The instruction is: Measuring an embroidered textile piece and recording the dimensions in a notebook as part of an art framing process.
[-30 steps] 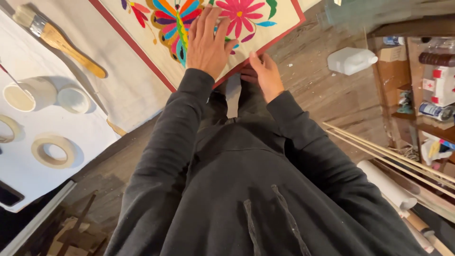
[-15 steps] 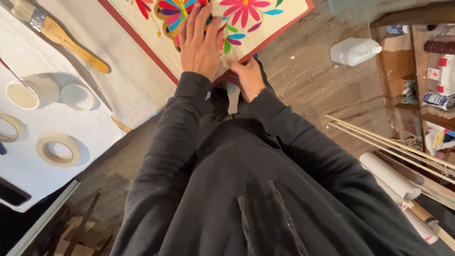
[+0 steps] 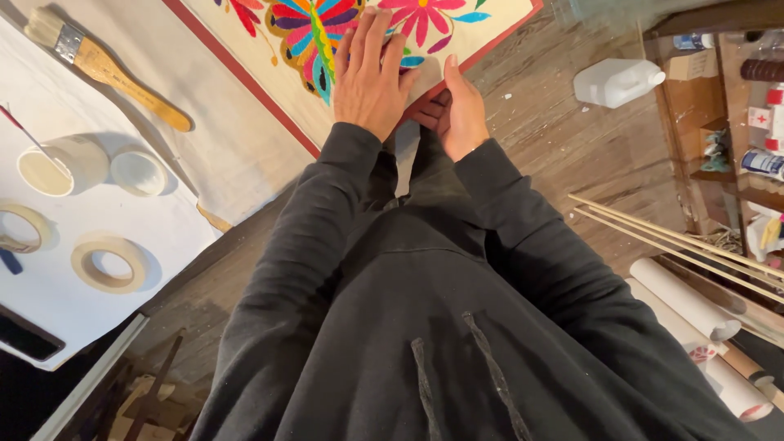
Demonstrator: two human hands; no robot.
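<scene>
A cream cloth embroidered with bright flowers and edged in red (image 3: 490,20) lies on the table in front of me. My left hand (image 3: 369,73) presses flat on it, fingers spread over the embroidery near the edge. My right hand (image 3: 457,110) grips the cloth's near edge, thumb up along the red border and fingers curled underneath. Both arms wear black sleeves.
On the white sheet at left lie a wide paintbrush (image 3: 102,65), two cups (image 3: 61,163), and two tape rolls (image 3: 108,263). On the wood floor sit a white plastic jug (image 3: 616,80), thin wooden sticks (image 3: 678,241) and rolled paper (image 3: 694,314). Shelves with bottles (image 3: 739,98) stand right.
The view has shifted down slightly and the cloth sits higher in frame. My left hand stays flat; my right hand has closed tighter on the cloth's edge.
</scene>
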